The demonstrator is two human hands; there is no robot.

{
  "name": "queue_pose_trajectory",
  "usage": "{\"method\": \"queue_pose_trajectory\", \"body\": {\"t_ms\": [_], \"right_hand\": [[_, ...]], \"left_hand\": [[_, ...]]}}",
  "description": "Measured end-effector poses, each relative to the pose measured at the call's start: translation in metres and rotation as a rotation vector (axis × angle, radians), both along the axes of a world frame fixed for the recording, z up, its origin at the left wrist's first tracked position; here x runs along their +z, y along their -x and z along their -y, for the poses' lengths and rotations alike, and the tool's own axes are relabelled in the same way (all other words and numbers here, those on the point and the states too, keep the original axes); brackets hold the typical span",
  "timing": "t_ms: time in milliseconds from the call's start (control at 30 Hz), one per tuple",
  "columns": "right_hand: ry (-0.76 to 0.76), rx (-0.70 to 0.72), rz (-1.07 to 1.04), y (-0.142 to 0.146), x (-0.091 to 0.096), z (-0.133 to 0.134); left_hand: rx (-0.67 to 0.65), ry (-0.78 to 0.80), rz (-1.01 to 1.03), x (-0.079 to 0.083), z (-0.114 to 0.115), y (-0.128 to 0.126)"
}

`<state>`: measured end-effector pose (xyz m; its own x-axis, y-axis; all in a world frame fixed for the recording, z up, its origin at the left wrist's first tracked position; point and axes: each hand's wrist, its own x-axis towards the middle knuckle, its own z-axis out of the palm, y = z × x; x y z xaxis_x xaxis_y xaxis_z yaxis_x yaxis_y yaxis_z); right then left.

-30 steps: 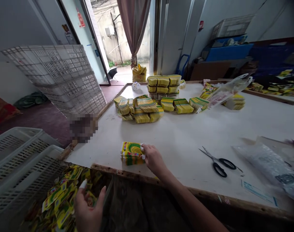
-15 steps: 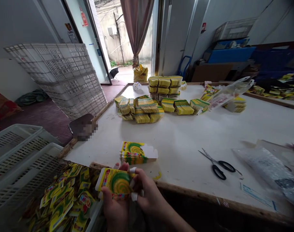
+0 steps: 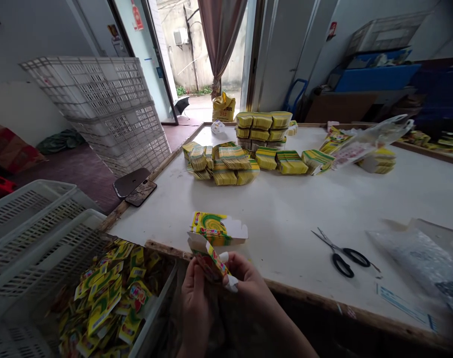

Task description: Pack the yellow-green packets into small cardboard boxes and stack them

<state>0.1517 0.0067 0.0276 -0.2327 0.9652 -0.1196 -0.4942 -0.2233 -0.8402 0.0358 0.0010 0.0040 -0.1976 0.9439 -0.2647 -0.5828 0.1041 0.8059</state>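
At six o'clock, the left hand [image 3: 196, 301] and right hand [image 3: 245, 278] grip a yellow carton [image 3: 216, 259] between them, fingers closed on it, one end gaping. The step looks like opening out the carton; the next move seems to call for a light, steady hold. Packets [image 3: 107, 293] heap between seven and eight; flat cartons [image 3: 210, 226] lie just beyond the hands; bundles [image 3: 232, 156] sit towards twelve.

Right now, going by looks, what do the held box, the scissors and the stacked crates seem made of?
Held box: probably thin card, slightly glossy, printed outside with a pale, unprinted inside. Scissors: likely steel blades, grey, metallic sheen; smooth black handles, perhaps plastic. Stacked crates: seemingly rigid plastic, dull and whitish, in open lattice.
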Motion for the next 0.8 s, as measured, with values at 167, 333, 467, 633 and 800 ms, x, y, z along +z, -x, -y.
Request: {"method": "queue_pose_trajectory", "body": {"t_ms": [167,333,467,633,800], "right_hand": [[0.063,-0.015,-0.111,0.002,-0.001,0.006],[0.058,-0.117,-0.027,0.008,-0.009,0.006],[-0.031,-0.077,0.138,-0.001,-0.010,0.005],[-0.281,0.006,0.530,-0.025,0.001,0.009],[-0.760,0.066,0.966,-0.048,0.026,0.006]], "left_hand": [[0.000,0.009,-0.217,-0.009,0.003,0.008],[0.066,0.043,-0.315,-0.008,0.006,0.010],[0.082,-0.009,-0.241,-0.005,0.004,0.015],[0.055,-0.073,-0.220,0.001,-0.001,0.033],[-0.350,-0.122,-0.130,0.030,-0.004,0.057]]}}
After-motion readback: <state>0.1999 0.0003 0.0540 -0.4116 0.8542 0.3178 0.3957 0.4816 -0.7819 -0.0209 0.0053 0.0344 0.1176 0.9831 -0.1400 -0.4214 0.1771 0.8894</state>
